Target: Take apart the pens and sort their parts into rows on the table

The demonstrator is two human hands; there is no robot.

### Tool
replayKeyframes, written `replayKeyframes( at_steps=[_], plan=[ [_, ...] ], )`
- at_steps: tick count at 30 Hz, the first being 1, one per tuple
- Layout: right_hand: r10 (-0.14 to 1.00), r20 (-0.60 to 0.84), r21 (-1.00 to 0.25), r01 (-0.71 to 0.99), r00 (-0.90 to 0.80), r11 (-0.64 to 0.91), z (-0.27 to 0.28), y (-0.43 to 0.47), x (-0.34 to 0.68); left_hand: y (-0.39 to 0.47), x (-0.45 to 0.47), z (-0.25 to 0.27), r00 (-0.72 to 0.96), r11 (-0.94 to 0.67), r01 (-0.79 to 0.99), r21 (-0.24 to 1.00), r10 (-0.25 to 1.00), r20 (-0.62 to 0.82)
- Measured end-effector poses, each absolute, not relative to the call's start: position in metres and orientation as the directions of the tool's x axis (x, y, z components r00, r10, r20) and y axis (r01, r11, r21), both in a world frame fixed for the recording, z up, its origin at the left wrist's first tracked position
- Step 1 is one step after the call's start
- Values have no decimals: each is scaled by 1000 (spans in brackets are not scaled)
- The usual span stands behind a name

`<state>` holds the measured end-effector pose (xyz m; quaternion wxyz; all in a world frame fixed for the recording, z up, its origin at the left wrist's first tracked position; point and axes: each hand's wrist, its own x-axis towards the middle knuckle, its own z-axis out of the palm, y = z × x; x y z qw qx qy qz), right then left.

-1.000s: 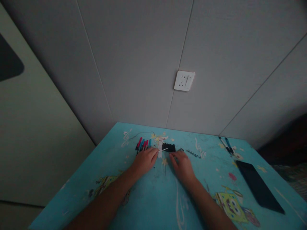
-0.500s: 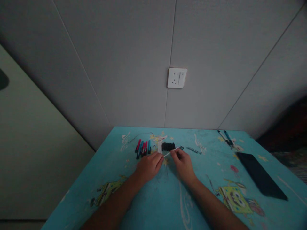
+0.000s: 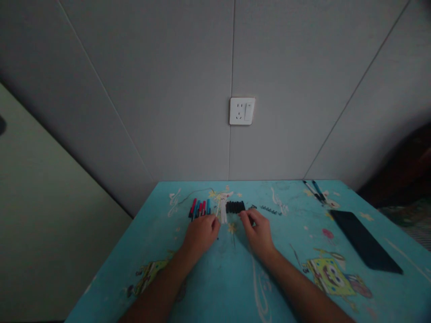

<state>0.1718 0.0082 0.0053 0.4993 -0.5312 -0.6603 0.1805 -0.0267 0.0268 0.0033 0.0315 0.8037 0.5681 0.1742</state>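
Dim table (image 3: 215,287), small parts (image 3: 235,207) indistinct

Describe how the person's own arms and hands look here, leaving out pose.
Both forearms are bare, with no sleeves in view. The left hand and right hand wear no gloves; no watch or ring shows, though the dim light hides fine detail.

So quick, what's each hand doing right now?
Left hand: fingers curled at the white sticks; whether it grips one cannot be told.
Right hand: fingertips by the black pieces; grip cannot be told.
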Motion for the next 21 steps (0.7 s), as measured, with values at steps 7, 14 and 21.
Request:
replayKeyframes(
  at_steps=[7, 14, 21],
  plan=[
    [884, 467, -724, 563, -25, 399, 2, 9, 170, 30, -27, -6, 234, -256, 951, 173, 963, 137],
    [886, 463, -719, 571, -31, 396, 2, 8, 168, 26, -24, -2, 305, -350, 913, 211, 927, 217],
    [890, 453, -710, 587, -41, 389, 2, 8, 168, 28, -24, -6, 313, -380, 893, 241, 909, 275]
  ],
)
